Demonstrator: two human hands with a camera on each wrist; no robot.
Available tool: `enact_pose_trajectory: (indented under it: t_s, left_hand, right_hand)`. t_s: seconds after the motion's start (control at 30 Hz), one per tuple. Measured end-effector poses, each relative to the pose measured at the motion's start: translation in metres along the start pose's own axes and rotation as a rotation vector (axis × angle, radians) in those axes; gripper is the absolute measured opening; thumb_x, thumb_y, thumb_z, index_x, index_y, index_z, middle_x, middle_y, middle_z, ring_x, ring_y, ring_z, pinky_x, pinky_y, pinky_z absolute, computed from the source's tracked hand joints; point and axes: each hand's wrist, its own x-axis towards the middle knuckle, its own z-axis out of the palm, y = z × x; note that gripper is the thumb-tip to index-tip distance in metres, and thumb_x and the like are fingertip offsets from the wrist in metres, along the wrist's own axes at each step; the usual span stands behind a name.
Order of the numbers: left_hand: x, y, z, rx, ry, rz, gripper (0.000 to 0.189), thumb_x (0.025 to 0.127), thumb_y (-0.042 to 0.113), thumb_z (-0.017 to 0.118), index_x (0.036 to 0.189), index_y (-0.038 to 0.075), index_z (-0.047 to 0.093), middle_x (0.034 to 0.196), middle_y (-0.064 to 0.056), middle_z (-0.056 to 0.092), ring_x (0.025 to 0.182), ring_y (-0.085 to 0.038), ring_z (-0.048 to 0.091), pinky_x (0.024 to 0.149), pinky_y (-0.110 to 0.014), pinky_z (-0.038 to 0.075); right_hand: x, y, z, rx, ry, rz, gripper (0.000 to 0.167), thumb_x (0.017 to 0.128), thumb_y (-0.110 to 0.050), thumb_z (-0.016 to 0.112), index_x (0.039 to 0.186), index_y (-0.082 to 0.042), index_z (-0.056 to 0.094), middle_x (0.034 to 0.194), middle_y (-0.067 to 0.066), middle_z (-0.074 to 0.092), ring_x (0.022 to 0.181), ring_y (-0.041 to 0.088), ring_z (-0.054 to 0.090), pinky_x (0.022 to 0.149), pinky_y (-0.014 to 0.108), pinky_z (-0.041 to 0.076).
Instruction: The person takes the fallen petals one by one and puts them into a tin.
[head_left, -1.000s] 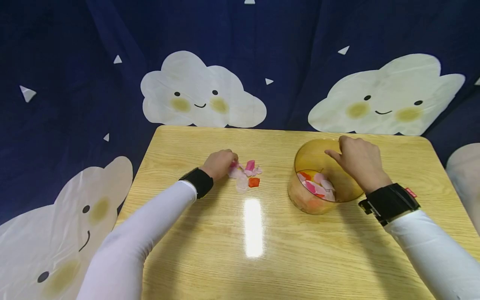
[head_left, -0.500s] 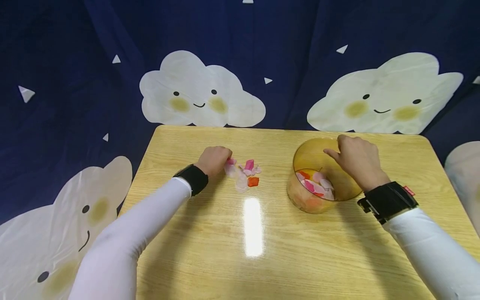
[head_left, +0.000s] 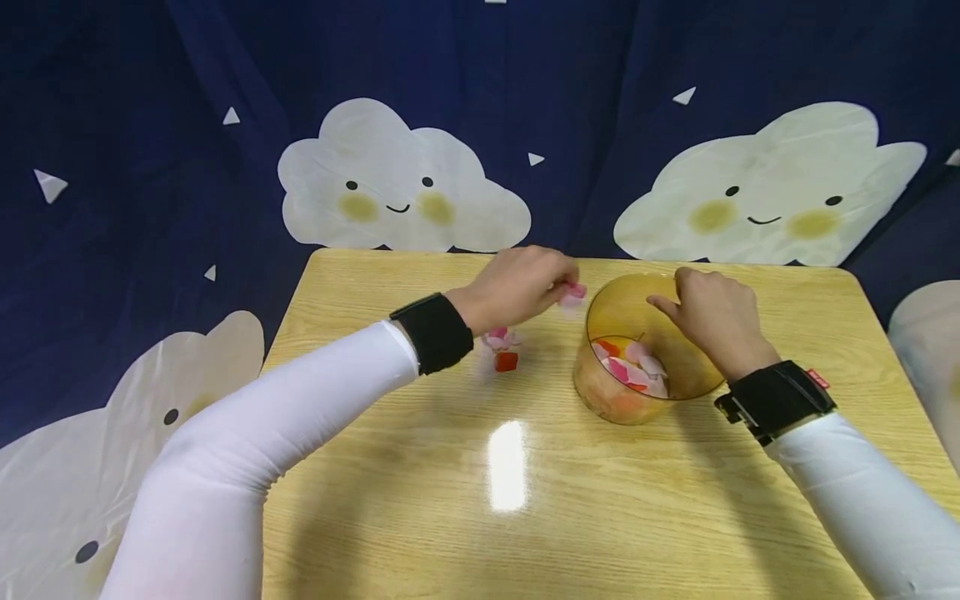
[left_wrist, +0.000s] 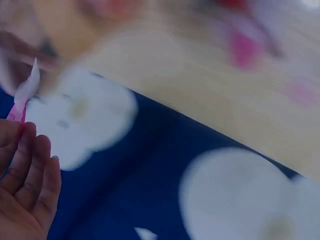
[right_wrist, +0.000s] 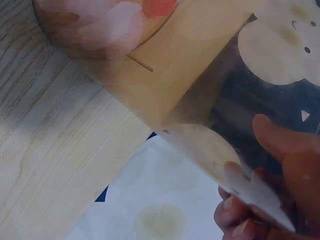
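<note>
My left hand (head_left: 517, 285) is in the air left of an amber see-through round container (head_left: 611, 312). Between its thumb and fingertips it pinches pink and pale petals (head_left: 572, 295), also visible as a white and pink petal (left_wrist: 27, 89) in the left wrist view. My right hand (head_left: 718, 321) grips the container's rim at the far right. The right wrist view shows the thumb on one side of the wall and the curled fingers (right_wrist: 235, 215) on the other. Inside the container lie several pink, pale and red petals (head_left: 633, 371).
On the wooden table (head_left: 420, 500), left of the container, lie an orange-red petal (head_left: 506, 362) and some pink petals (head_left: 498, 337), partly behind the left wrist. A dark blue curtain (head_left: 577, 100) with white clouds hangs behind the table's far edge.
My left hand has lifted from the loose petals and moved right towards the container, carrying some petals. Fewer petals show on the table. My right hand and the container have stayed in place.
</note>
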Motion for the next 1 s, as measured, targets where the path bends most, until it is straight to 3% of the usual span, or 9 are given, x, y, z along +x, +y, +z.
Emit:
enact_pose_trajectory:
  t_s: [0.1, 0.2, 0.4, 0.63, 0.77, 0.87, 1.0]
  left_hand:
    - [0.01, 0.03, 0.002, -0.042, -0.02, 0.079, 0.014, 0.101, 0.026, 0.063, 0.096, 0.017, 0.073, 0.091, 0.008, 0.07, 0.08, -0.008, 0.059, 0.072, -0.022, 0.047]
    - [0.018, 0.052, 0.01, -0.044, -0.077, 0.117, 0.013, 0.1, 0.026, 0.063, 0.096, 0.018, 0.072, 0.091, 0.01, 0.068, 0.081, -0.007, 0.058, 0.072, -0.021, 0.046]
    - [0.028, 0.073, 0.033, -0.003, -0.169, 0.149, 0.013, 0.101, 0.02, 0.059, 0.104, 0.021, 0.072, 0.095, 0.012, 0.069, 0.087, -0.004, 0.057, 0.078, -0.02, 0.047]
    - [0.027, 0.079, 0.055, 0.001, -0.226, 0.222, 0.014, 0.101, 0.016, 0.057, 0.094, 0.017, 0.069, 0.081, 0.012, 0.058, 0.076, -0.003, 0.051, 0.072, -0.017, 0.041]
    - [0.027, 0.079, 0.057, -0.027, -0.243, 0.202, 0.013, 0.101, 0.017, 0.057, 0.093, 0.018, 0.067, 0.084, 0.012, 0.057, 0.078, -0.003, 0.051, 0.071, -0.017, 0.041]
    - [0.026, 0.073, 0.051, -0.049, -0.214, 0.152, 0.011, 0.102, 0.021, 0.058, 0.097, 0.019, 0.068, 0.091, 0.011, 0.061, 0.082, -0.004, 0.053, 0.071, -0.019, 0.043]
    - [0.021, 0.053, 0.038, -0.082, -0.097, 0.08, 0.015, 0.103, 0.024, 0.058, 0.105, 0.018, 0.071, 0.101, 0.008, 0.067, 0.087, -0.006, 0.058, 0.075, -0.02, 0.047]
  right_hand:
    - [0.001, 0.001, 0.0, 0.001, 0.0, -0.001, 0.049, 0.092, -0.042, 0.071, 0.067, -0.007, 0.048, 0.055, 0.005, 0.037, 0.046, 0.027, 0.043, 0.04, 0.036, 0.028]
    - [0.003, 0.002, 0.0, 0.005, -0.004, -0.005, 0.048, 0.092, -0.041, 0.071, 0.068, -0.006, 0.049, 0.055, 0.005, 0.039, 0.047, 0.027, 0.044, 0.041, 0.036, 0.029]
    - [0.003, 0.002, 0.0, -0.001, 0.006, 0.0, 0.049, 0.092, -0.041, 0.072, 0.066, -0.007, 0.046, 0.055, 0.004, 0.037, 0.046, 0.026, 0.043, 0.041, 0.036, 0.027]
    - [0.0, 0.001, 0.0, -0.004, 0.018, -0.008, 0.051, 0.093, -0.042, 0.071, 0.066, -0.008, 0.045, 0.053, 0.004, 0.037, 0.044, 0.026, 0.043, 0.039, 0.035, 0.028]
    - [-0.001, 0.002, 0.0, -0.004, 0.017, -0.001, 0.051, 0.093, -0.041, 0.071, 0.065, -0.008, 0.044, 0.053, 0.004, 0.037, 0.044, 0.026, 0.043, 0.039, 0.035, 0.027]
    - [-0.001, 0.002, 0.0, 0.001, 0.012, -0.003, 0.05, 0.092, -0.041, 0.071, 0.065, -0.008, 0.044, 0.054, 0.004, 0.037, 0.044, 0.025, 0.042, 0.04, 0.035, 0.027]
    - [0.0, 0.003, 0.0, 0.009, 0.0, 0.0, 0.05, 0.092, -0.041, 0.071, 0.066, -0.008, 0.046, 0.055, 0.004, 0.038, 0.046, 0.025, 0.042, 0.04, 0.035, 0.027]
